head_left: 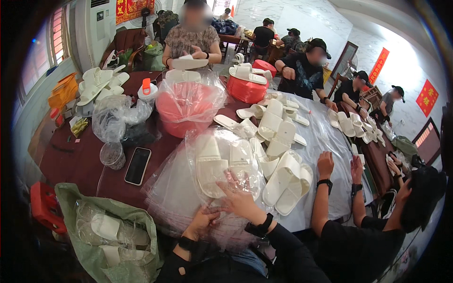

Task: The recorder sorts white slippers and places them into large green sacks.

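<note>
White slippers [211, 173] lay side by side under clear film in front of me, near my edge of the table [71, 158], inside a clear bag [255, 186] that rested on a fanned stack of flat bags [167, 198]. My right hand [239, 200] was over the near end of the bag, its fingers spread and reaching forward onto the plastic. My left hand [205, 220] was just beside it, lower and to the left, fingers bent at the bag's near edge — whether they pinched the film, I cannot tell.

Just right of the bag, loose slippers [281, 133] lay in an overlapping heap, partly on a pale plastic sheet [321, 137]. To the left of the stack were a dark-screened phone [138, 166] and a clear plastic cup [113, 155]. Beyond, a red bundle [177, 113] stood draped in clear plastic, with another red bundle [245, 91] to its right, slippers on top. At my lower left, a green sack [78, 245] gaped open, with bagged slippers [113, 228] in it, beside a red stool [45, 207]. Across the table a person [193, 45] held a slipper — to my right, a co-worker in black [358, 240] had both arms forward over the table.
</note>
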Available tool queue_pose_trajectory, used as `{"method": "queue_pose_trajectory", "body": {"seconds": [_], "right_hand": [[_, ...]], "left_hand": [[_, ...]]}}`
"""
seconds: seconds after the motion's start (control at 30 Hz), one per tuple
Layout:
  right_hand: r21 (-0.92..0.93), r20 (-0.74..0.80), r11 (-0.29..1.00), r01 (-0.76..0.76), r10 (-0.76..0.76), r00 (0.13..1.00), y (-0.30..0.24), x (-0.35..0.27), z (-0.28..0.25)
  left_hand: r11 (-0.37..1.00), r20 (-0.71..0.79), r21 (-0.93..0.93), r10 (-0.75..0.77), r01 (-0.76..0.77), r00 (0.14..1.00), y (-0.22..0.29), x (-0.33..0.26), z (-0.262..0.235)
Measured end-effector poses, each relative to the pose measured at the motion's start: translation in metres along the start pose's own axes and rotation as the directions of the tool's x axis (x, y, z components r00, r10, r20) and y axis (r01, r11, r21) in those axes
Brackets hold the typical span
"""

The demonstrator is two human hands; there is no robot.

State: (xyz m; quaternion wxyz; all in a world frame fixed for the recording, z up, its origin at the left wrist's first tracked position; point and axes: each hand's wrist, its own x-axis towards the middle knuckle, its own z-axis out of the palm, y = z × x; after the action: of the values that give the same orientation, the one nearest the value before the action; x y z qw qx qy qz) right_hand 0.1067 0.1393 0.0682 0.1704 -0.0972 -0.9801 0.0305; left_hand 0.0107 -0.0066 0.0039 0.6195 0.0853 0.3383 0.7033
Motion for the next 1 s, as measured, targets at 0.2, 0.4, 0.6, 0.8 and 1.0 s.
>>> {"method": "queue_pose_trajectory", "body": {"seconds": [0.2, 0.4, 0.6, 0.8, 1.0], "right_hand": [[0.053, -0.065, 0.984, -0.171, 0.175, 0.983, -0.003, -0.016, 0.003], [0.098, 0.079, 0.984, -0.147, 0.140, 0.987, 0.016, -0.047, -0.016], [0.207, -0.189, 0.924, -0.322, 0.361, 0.913, 0.017, -0.041, -0.012], [0.221, -0.194, 0.968, -0.116, 0.160, 0.968, -0.007, -0.047, -0.040], [-0.271, -0.188, 0.955, 0.117, -0.172, 0.967, -0.029, -0.049, -0.062]], "left_hand": [[0.995, 0.073, -0.097, -0.007, 0.014, 0.997, 0.002, -0.001, -0.008], [0.998, 0.109, -0.066, 0.025, -0.018, 0.994, 0.011, -0.009, -0.002], [0.989, 0.167, 0.135, 0.038, -0.061, 0.985, 0.013, -0.013, 0.010], [0.993, 0.213, -0.121, 0.024, 0.002, 0.977, 0.021, -0.018, 0.031], [0.998, 0.170, 0.017, 0.053, -0.057, 0.984, 0.028, -0.037, 0.050]]}}
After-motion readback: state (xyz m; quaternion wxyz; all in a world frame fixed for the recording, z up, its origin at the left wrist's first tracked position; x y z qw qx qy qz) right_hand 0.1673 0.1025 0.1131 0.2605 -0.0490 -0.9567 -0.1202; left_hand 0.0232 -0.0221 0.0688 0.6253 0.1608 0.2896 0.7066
